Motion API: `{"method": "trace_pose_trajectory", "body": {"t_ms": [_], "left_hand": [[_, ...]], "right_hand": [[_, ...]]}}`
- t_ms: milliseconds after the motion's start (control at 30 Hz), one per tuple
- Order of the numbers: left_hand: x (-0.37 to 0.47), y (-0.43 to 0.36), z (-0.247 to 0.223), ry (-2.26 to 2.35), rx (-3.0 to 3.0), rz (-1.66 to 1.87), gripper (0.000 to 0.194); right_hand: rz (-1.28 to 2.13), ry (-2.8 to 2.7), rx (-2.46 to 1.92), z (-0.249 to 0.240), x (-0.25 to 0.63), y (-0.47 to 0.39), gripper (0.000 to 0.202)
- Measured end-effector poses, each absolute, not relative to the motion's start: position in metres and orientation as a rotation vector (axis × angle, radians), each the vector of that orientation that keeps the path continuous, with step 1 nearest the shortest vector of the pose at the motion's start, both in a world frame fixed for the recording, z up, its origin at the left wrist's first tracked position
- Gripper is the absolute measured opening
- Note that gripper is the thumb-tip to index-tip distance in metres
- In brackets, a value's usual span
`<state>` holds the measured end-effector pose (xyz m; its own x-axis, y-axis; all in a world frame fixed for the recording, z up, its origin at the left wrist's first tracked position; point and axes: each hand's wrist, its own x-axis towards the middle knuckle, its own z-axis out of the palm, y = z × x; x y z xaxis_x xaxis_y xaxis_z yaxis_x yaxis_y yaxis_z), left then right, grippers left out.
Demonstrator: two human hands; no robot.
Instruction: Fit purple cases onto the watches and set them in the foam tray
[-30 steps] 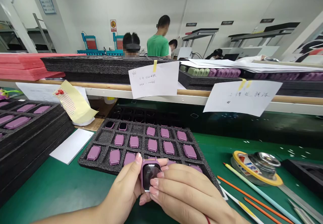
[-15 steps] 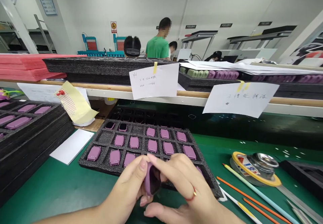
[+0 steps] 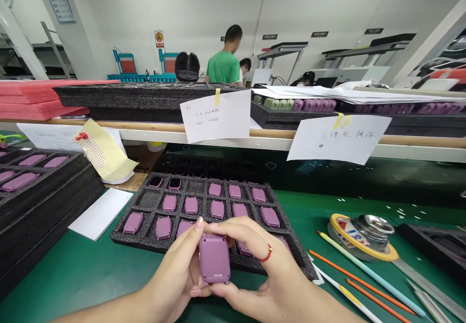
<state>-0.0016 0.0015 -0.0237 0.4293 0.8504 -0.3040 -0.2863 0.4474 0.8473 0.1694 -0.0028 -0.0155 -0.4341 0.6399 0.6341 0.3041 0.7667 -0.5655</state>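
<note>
A purple smartwatch case (image 3: 214, 259) is held between both hands, its back with small metal contacts turned toward me. My left hand (image 3: 178, 269) grips its left side, thumb at the upper corner and fingertips beneath. Around the right side curls my right hand (image 3: 269, 269), index finger along the top edge and thumb at the lower corner; a red band with a gold bead circles one finger. Just beyond lies a black foam tray (image 3: 145, 201) with several purple watch cases in its compartments. Two at its far left show dark screens. My hands hide part of the tray's near edge.
Right of the tray lie a roll of yellow-edged tape (image 3: 337, 226) with a metal-topped jar, a light blue stick (image 3: 367, 265), orange sticks (image 3: 345, 277) and tweezers (image 3: 425, 298). Stacked foam trays (image 3: 47, 206) and white paper (image 3: 102, 214) are at left. A shelf (image 3: 269, 141) crosses behind.
The watch case has been turned in my hands: before, its edge and dark screen showed; now its purple back faces me. My right thumb has come up to its lower corner.
</note>
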Motion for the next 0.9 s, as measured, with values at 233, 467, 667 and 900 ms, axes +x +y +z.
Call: {"method": "trace_pose_trajectory", "body": {"t_ms": [233,467,667,900], "left_hand": [[-0.010,0.041,-0.052,0.979,1.639,0.750,0.040],[-0.016,0.053,-0.055,0.989,2.104,0.524,0.016],[-0.010,0.050,-0.055,1.027,2.239,0.458,0.021],[-0.038,0.081,-0.063,1.104,2.185,0.577,0.040]], "right_hand": [[0.354,-1.971,-1.097,-0.026,0.172,0.058,0.030],[0.294,-2.086,-1.256,-0.063,0.139,0.143,0.030],[0.255,-2.227,-1.273,-0.087,0.125,0.149,0.031],[0.163,-2.294,-1.485,-0.067,0.179,0.155,0.036]]}}
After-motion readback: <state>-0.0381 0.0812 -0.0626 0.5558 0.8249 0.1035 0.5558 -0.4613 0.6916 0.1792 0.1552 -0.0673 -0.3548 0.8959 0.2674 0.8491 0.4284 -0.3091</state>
